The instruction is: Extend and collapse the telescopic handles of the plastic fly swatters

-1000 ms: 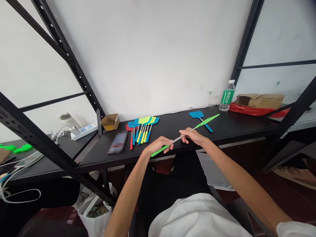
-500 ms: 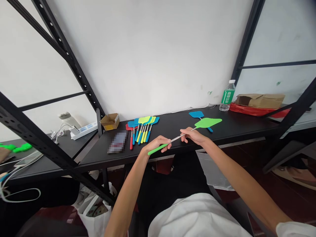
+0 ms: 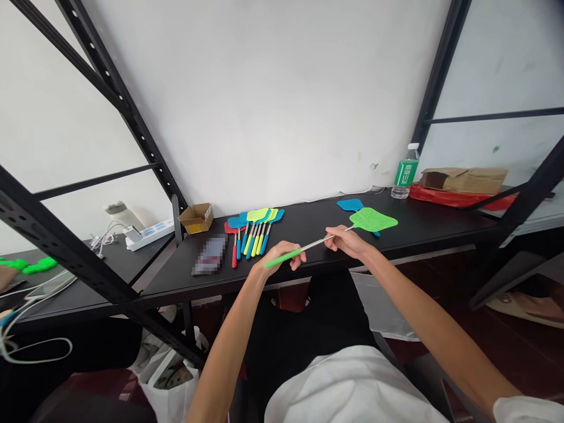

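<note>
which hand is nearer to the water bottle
Right. The right hand, on the shaft of the green fly swatter, is left of the water bottle and closer to the camera; the left hand, at the handle, is farther left.

We see a black table (image 3: 308, 222) bearing, left to right, an open carton (image 3: 195, 219), a pixelated packet (image 3: 210, 255) nearer, a cluster of swatters (image 3: 257, 215), a lone blue swatter (image 3: 350, 204), a far-side bottle (image 3: 404, 174) and red plastic (image 3: 440, 195).

The person (image 3: 348, 376) beside me wears a plain white top (image 3: 356, 396), softly creased across the front, its short sleeve (image 3: 529, 408) loose near the elbow, with black trousers (image 3: 338, 311).
</note>
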